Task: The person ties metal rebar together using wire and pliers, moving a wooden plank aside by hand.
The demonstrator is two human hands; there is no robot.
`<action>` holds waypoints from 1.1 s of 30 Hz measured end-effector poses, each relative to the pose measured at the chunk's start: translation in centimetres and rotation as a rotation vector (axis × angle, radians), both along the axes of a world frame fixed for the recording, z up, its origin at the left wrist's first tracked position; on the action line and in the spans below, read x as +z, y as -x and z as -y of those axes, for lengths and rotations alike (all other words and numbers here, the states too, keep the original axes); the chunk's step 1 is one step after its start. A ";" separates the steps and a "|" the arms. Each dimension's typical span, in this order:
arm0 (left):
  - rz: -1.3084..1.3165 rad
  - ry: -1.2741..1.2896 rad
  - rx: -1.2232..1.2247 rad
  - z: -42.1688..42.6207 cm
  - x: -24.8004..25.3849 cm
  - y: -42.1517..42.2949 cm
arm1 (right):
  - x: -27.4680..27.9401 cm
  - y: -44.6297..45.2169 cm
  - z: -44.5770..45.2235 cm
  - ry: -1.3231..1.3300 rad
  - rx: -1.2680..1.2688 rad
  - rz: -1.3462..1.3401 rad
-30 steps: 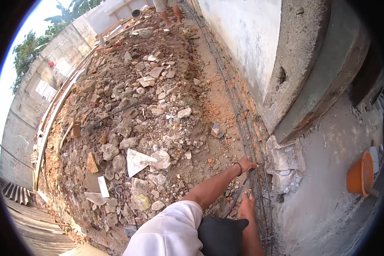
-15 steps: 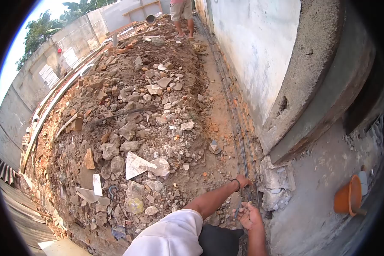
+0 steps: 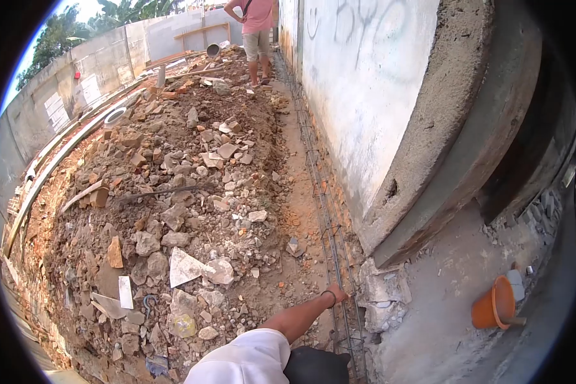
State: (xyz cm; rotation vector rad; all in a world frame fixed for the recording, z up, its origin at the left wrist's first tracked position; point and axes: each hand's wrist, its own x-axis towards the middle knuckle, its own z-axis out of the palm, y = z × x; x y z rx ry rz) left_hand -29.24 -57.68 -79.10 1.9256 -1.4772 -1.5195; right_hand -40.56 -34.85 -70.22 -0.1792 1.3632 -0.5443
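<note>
My left hand (image 3: 337, 295), with a dark band at the wrist, is closed on a long rebar cage (image 3: 328, 233). The cage is made of thin steel bars tied with square stirrups. It lies along the narrow dirt trench (image 3: 296, 185) at the foot of the white wall. My fingers are partly hidden, but they appear wrapped around a bar. My right hand is out of view. My dark-clothed knee (image 3: 317, 366) is beside the near end of the cage.
Rubble (image 3: 173, 217) is heaped to the left. The white wall (image 3: 358, 96) and a thick concrete edge (image 3: 429, 121) rise on the right. An orange bucket (image 3: 486, 307) lies tilted on the concrete floor. A person in a pink shirt (image 3: 258, 25) stands at the far end.
My right hand, earlier low beside the cage with a small dark item at its fingers, has left the view. The left hand stays on the cage. The view has tilted up, showing more of the person.
</note>
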 end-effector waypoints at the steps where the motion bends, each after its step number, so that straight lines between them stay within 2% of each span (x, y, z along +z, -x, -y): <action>1: 0.004 0.000 0.001 0.2 -0.7 0.1 | 0.1 0.1 -0.1 0.012 0.007 -0.018; 3: 0.007 -0.004 -0.001 0.5 -1.3 -0.1 | 0.5 0.0 -0.4 0.037 0.019 -0.054; 4: 0.142 0.044 -0.198 0.8 -1.0 0.0 | 0.5 0.0 -0.6 0.047 0.022 -0.065; 6: 0.267 0.093 -0.395 1.1 -0.2 0.3 | 0.6 0.0 -0.8 0.073 0.032 -0.098; 8: 0.208 -0.018 -0.112 0.6 0.7 0.4 | 0.6 -0.1 -1.1 0.096 0.040 -0.122; 9: 0.208 -0.025 -0.114 0.7 0.7 0.2 | 0.6 -0.2 -1.2 0.109 0.044 -0.135; 10: 0.280 0.038 -0.332 0.9 0.8 -0.1 | 0.5 -0.3 -1.3 0.120 0.047 -0.143; 14: 0.341 0.042 -0.719 2.2 -0.7 -0.4 | 0.1 -0.7 -1.5 0.191 0.046 -0.196; 15: 0.308 0.102 -0.707 3.4 -5.3 0.1 | 0.0 -0.9 -1.3 0.216 0.041 -0.217; 17: 0.181 -0.021 -0.390 2.6 -3.0 -0.1 | -1.5 -1.2 -0.5 0.238 0.042 -0.286; 18: 0.019 -0.077 -0.167 2.2 -2.3 -0.5 | -0.9 -1.4 -0.2 0.261 0.075 -0.215; 19: -0.127 -0.117 -0.001 1.9 -1.8 -0.6 | -3.6 -0.6 0.2 0.255 0.196 -0.222; 20: -0.205 -0.144 0.090 1.8 -1.3 -0.3 | -3.7 -1.5 0.2 0.281 0.141 -0.244; 23: -0.189 -0.226 0.057 2.1 -0.6 -0.6 | -0.2 -2.4 1.2 0.200 0.070 -0.101; 25: -0.207 -0.243 0.035 2.6 -1.9 -0.6 | 1.1 -3.0 1.7 0.143 -0.006 -0.087; 33: -0.163 -0.190 0.040 1.9 -0.5 -0.7 | 1.0 -3.7 3.6 0.151 -0.068 0.057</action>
